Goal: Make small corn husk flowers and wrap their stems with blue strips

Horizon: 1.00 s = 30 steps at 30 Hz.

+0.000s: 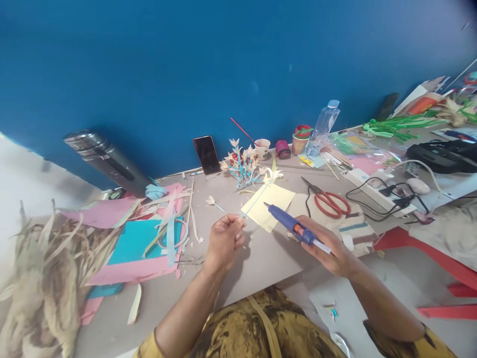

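My left hand (226, 239) pinches the lower end of a thin blue stem (257, 198), which slants away from me. A pale husk flower (273, 175) sits at the stem's far end. Beneath the stem lies a yellow paper square (281, 201). In my right hand (328, 246) is a blue hot glue gun (290, 223), a white glue stick jutting from its rear. Its nozzle points left, close to the stem but apart from it. Beyond my hands stands a cluster of husk flowers on blue stems (244, 166). A small loose flower (214, 203) rests left of it.
Red-handled scissors (331, 203) lie on a cloth to the right, near a power strip (376, 191) with cables. Dried husks (48, 278) and coloured paper (136, 241) cover the left side. A phone (206, 155), thermos (108, 161) and plastic bottle (324, 127) stand along the blue wall.
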{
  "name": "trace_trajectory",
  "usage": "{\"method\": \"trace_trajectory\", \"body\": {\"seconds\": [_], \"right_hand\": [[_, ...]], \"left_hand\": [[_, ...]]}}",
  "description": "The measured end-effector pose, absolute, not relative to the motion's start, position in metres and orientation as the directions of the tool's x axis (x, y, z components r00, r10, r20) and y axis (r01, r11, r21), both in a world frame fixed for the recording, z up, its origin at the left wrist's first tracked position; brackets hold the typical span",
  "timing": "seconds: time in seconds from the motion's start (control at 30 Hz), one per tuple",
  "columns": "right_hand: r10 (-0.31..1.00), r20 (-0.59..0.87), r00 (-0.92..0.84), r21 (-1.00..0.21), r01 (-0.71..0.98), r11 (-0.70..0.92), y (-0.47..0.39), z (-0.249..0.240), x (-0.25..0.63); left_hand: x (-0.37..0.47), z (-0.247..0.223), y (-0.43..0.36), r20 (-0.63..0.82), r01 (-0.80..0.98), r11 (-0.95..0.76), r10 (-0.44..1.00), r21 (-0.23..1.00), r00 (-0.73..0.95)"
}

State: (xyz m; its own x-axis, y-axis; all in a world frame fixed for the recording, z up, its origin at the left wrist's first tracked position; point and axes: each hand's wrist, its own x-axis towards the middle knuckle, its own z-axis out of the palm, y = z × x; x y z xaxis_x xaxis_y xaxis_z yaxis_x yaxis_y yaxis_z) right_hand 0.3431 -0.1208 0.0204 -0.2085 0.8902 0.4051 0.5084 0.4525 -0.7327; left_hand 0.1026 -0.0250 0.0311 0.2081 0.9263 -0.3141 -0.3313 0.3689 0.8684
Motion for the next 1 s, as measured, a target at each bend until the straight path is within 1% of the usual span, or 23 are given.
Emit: {"method": "trace_trajectory", "body": {"seconds": [0.07,0.2,0.33,0.5,0.67,0.83,1.0], "right_hand": [[0.890,0.398,-0.221,-0.746,0.486,0.455,-0.120,0.020,0.341],[0.901,0.339,-0.269,-0.799,0.422,0.427,-0.121,0.021,0.339],[0.880,0.385,-0.277,-0.765,0.438,0.472,-0.120,0.022,0.337],[0.892,0.362,-0.271,-0.772,0.449,0.450,-0.118,0.021,0.336],[0.880,0.391,-0.270,-0.735,0.484,0.475,-0.120,0.022,0.336],[0.885,0.394,-0.247,-0.729,0.503,0.465,-0.121,0.029,0.334],[0.883,0.390,-0.259,-0.725,0.505,0.468,-0.122,0.028,0.333]], "left_hand": [[0.107,0.031,-0.024,-0.311,-0.336,0.367,0.927,0.868,0.208],[0.114,0.031,-0.024,-0.305,-0.334,0.363,0.928,0.870,0.215],[0.119,0.031,-0.027,-0.293,-0.325,0.356,0.929,0.876,0.228],[0.122,0.031,-0.030,-0.274,-0.311,0.343,0.930,0.886,0.246],[0.122,0.031,-0.031,-0.255,-0.289,0.321,0.936,0.902,0.243],[0.122,0.029,-0.032,-0.248,-0.260,0.310,0.937,0.914,0.246],[0.121,0.029,-0.033,-0.244,-0.256,0.304,0.940,0.918,0.240]]}}
